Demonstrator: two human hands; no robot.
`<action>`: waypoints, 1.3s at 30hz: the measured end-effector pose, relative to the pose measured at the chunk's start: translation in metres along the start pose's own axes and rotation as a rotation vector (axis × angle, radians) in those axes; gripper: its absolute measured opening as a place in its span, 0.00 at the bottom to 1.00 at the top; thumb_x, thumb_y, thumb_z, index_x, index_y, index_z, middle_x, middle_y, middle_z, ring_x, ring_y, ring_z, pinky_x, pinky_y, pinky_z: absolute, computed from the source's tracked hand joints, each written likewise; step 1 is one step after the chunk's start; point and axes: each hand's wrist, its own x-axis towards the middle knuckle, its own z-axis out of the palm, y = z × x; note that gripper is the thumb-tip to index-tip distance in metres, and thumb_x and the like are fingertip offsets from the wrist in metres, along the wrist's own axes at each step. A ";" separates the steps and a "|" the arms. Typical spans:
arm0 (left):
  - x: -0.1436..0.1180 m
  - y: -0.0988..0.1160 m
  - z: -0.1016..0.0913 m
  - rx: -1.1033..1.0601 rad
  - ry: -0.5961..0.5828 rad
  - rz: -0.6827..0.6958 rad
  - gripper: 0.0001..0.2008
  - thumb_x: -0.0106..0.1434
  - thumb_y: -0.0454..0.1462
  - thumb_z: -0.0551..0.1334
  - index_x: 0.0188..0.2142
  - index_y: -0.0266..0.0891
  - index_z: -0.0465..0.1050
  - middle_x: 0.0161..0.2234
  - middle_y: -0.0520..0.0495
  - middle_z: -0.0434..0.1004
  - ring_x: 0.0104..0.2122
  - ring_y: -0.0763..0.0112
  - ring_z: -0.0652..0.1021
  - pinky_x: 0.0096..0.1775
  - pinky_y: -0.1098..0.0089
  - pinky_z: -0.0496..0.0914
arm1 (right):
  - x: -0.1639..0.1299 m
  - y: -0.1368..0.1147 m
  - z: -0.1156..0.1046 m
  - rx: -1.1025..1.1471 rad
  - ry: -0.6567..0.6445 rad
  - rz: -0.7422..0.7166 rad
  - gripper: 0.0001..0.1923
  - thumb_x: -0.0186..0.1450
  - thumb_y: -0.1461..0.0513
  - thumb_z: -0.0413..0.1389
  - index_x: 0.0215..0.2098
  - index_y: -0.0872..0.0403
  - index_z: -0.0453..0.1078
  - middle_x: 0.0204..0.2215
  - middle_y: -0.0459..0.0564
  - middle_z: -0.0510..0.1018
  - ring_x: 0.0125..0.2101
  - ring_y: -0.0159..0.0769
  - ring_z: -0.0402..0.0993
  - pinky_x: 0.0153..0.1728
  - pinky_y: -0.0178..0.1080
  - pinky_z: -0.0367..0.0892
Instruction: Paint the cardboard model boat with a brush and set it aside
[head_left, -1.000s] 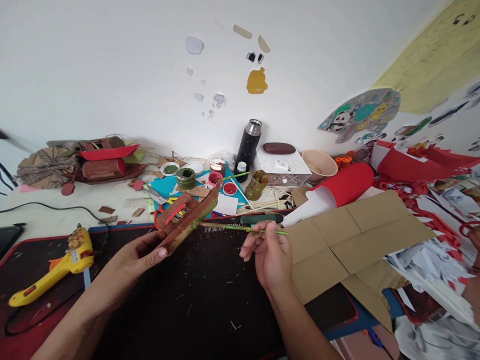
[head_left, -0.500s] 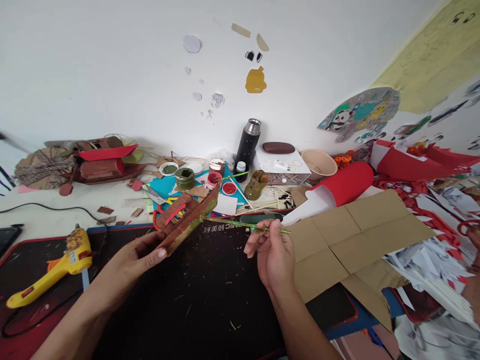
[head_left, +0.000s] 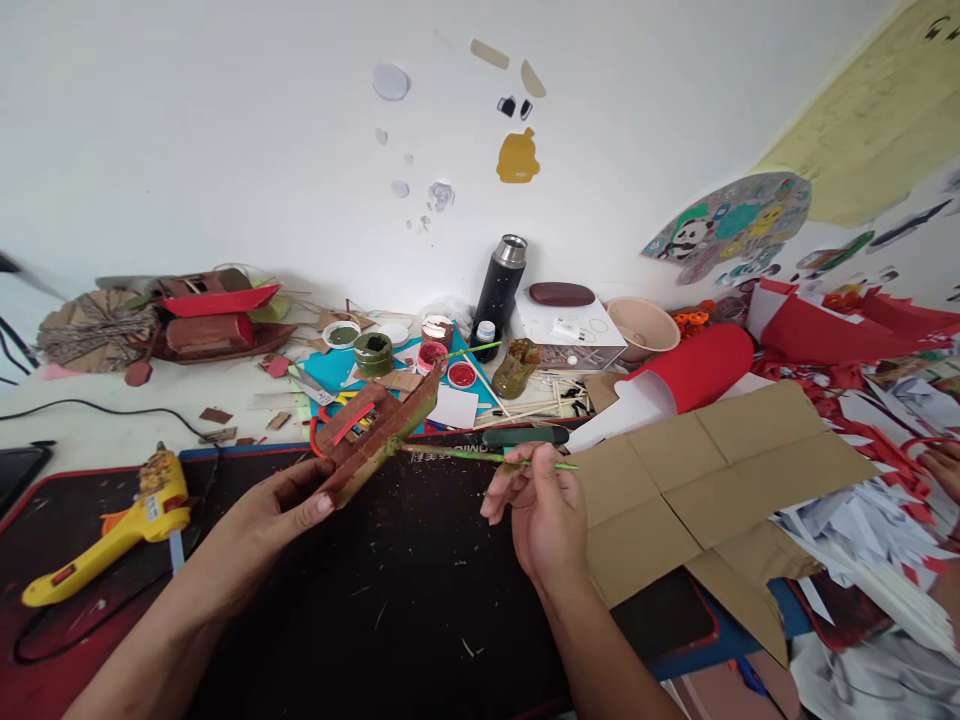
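We note first a black work mat with red edging (head_left: 405, 610) covering the near part of the cluttered desk, and on its right side a flat sheet of creased brown cardboard (head_left: 712, 480). A yellow hot-glue gun (head_left: 112, 530) lies on the mat's left end, well apart from both hands. Our left hand (head_left: 281, 505) is closed about the lower end of a small brown cardboard model boat with red trim (head_left: 371, 430), holding it tilted above the mat, bow up and to the right. Our right hand (head_left: 544, 510) pinches a thin green-stained paintbrush (head_left: 487, 457) between thumb and fingertips; its tip touches the boat's side.
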 end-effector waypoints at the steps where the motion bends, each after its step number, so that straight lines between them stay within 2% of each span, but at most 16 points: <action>1: 0.000 0.000 0.000 -0.005 -0.010 0.005 0.56 0.35 0.73 0.79 0.55 0.40 0.86 0.60 0.30 0.88 0.66 0.28 0.80 0.72 0.40 0.67 | -0.001 0.001 0.001 0.000 -0.023 0.018 0.28 0.71 0.38 0.70 0.36 0.53 0.79 0.21 0.46 0.86 0.16 0.36 0.83 0.15 0.31 0.73; 5: -0.002 0.002 0.001 -0.002 -0.020 0.017 0.56 0.34 0.75 0.78 0.52 0.40 0.87 0.59 0.29 0.88 0.66 0.27 0.80 0.71 0.39 0.68 | -0.006 0.005 0.004 0.000 -0.102 0.062 0.28 0.73 0.38 0.69 0.36 0.54 0.80 0.21 0.48 0.86 0.15 0.36 0.81 0.15 0.31 0.73; 10: -0.004 0.010 0.005 0.019 -0.023 0.020 0.53 0.32 0.76 0.77 0.46 0.40 0.88 0.56 0.30 0.89 0.63 0.26 0.82 0.69 0.40 0.70 | -0.001 0.000 0.003 0.018 -0.009 -0.004 0.27 0.70 0.39 0.72 0.36 0.54 0.81 0.22 0.47 0.87 0.17 0.37 0.84 0.16 0.31 0.74; 12: -0.004 0.012 0.005 0.025 -0.023 0.018 0.53 0.32 0.76 0.77 0.46 0.40 0.88 0.55 0.30 0.90 0.63 0.26 0.82 0.69 0.40 0.71 | -0.001 0.001 0.003 0.025 -0.018 0.007 0.27 0.70 0.39 0.72 0.36 0.54 0.81 0.22 0.47 0.87 0.17 0.36 0.84 0.16 0.30 0.74; 16: -0.003 0.009 0.004 0.029 -0.021 0.024 0.55 0.32 0.77 0.76 0.48 0.40 0.87 0.56 0.31 0.90 0.64 0.27 0.81 0.69 0.42 0.71 | -0.005 0.007 0.003 0.035 -0.095 0.064 0.27 0.72 0.39 0.70 0.36 0.54 0.81 0.21 0.47 0.86 0.16 0.35 0.82 0.16 0.30 0.74; 20: -0.003 0.004 0.002 0.022 -0.020 0.032 0.57 0.38 0.76 0.76 0.54 0.37 0.85 0.59 0.30 0.88 0.65 0.28 0.80 0.70 0.41 0.69 | -0.002 0.005 0.002 0.036 -0.045 0.007 0.27 0.72 0.39 0.71 0.37 0.54 0.82 0.22 0.47 0.87 0.17 0.35 0.84 0.17 0.29 0.75; 23: -0.003 0.003 0.001 0.000 -0.041 0.037 0.56 0.37 0.75 0.77 0.53 0.37 0.85 0.59 0.30 0.88 0.65 0.28 0.80 0.70 0.41 0.69 | -0.001 0.003 0.002 0.036 -0.023 -0.019 0.26 0.71 0.40 0.71 0.37 0.54 0.82 0.22 0.47 0.87 0.17 0.35 0.84 0.17 0.29 0.75; 28: -0.002 0.003 0.002 -0.007 -0.035 0.026 0.54 0.34 0.74 0.78 0.50 0.39 0.87 0.58 0.30 0.89 0.65 0.28 0.80 0.70 0.41 0.69 | -0.005 0.008 0.004 0.026 -0.109 0.049 0.27 0.73 0.39 0.69 0.37 0.55 0.82 0.23 0.49 0.88 0.17 0.37 0.86 0.16 0.29 0.75; 34: -0.001 0.006 0.004 0.003 -0.014 0.010 0.54 0.31 0.75 0.78 0.48 0.40 0.88 0.57 0.32 0.90 0.65 0.27 0.80 0.70 0.40 0.69 | -0.001 0.005 0.002 0.030 -0.017 -0.016 0.27 0.72 0.40 0.71 0.37 0.54 0.82 0.22 0.47 0.88 0.17 0.35 0.84 0.16 0.29 0.75; 39: -0.001 0.005 0.003 -0.004 -0.036 0.017 0.53 0.33 0.74 0.79 0.49 0.40 0.87 0.58 0.32 0.89 0.65 0.28 0.80 0.70 0.42 0.70 | -0.006 0.009 0.003 0.009 -0.090 0.042 0.28 0.73 0.39 0.69 0.37 0.55 0.81 0.22 0.49 0.88 0.17 0.37 0.85 0.16 0.30 0.75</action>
